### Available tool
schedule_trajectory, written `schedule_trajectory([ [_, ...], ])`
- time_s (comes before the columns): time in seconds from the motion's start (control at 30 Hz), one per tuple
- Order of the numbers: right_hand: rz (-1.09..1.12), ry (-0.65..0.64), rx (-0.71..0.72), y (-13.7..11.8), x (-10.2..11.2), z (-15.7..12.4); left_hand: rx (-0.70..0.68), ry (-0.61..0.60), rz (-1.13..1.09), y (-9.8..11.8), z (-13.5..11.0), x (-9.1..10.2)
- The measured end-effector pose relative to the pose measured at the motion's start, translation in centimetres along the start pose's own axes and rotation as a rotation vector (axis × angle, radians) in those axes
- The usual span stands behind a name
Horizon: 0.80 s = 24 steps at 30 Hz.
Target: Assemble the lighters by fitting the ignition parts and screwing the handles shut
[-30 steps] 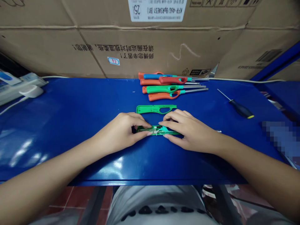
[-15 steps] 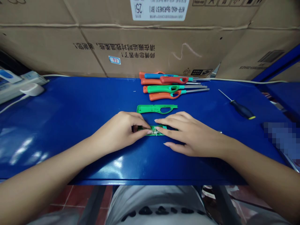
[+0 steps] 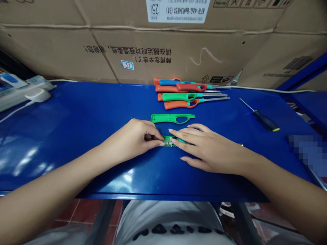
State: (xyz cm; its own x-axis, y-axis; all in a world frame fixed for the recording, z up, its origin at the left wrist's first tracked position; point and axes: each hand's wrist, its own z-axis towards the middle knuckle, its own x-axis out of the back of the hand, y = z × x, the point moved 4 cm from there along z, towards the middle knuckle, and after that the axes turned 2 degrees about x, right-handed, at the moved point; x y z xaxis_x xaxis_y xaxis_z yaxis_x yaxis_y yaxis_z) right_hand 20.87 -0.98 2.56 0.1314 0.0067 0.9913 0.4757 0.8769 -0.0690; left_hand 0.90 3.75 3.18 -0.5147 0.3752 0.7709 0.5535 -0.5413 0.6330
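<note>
An opened green stick lighter lies lengthwise on the blue table, its clear inner parts showing between my hands. My left hand is closed at its left end, thumb and fingers bent around the casing there. Over the right half rests my right hand, palm down with fingers spread; its index and middle fingertips touch the lighter near the inner parts. The lighter's right end is mostly hidden under that hand. Just beyond lies the separate green shell half, hollow side up.
Several assembled stick lighters are piled near the cardboard box at the back. A screwdriver lies to the right. At the left are a power strip and a white plug with its cable.
My right fingers have shifted slightly on the lighter, with a bit of turquoise now showing beneath them. My left hand keeps nearly the same grip. The whole view has moved slightly.
</note>
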Motion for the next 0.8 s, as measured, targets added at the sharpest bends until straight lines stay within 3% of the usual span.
schedule_trajectory([
  [0.3, 0.05, -0.019, -0.03, -0.3, -0.1, 0.0, 0.044, 0.008, -0.005, 0.1, 0.0, 0.0],
  [0.43, 0.125, 0.084, -0.054, 0.6, 0.2, -0.4, 0.082, -0.017, -0.039, -0.2, 0.1, 0.0],
  [0.53, 0.127, 0.179, -0.133, 1.8, 0.8, -0.7, 0.089, 0.052, 0.001, -0.2, 0.0, 0.2],
  [0.63, 0.153, 0.203, -0.21, 2.8, 1.4, -0.8, -0.015, 0.13, 0.101, 0.5, -0.1, 0.2],
  [0.8, 0.301, 0.133, -0.193, 3.0, 1.6, -0.9, -0.267, 0.066, 0.13, 1.5, -0.4, -0.9],
])
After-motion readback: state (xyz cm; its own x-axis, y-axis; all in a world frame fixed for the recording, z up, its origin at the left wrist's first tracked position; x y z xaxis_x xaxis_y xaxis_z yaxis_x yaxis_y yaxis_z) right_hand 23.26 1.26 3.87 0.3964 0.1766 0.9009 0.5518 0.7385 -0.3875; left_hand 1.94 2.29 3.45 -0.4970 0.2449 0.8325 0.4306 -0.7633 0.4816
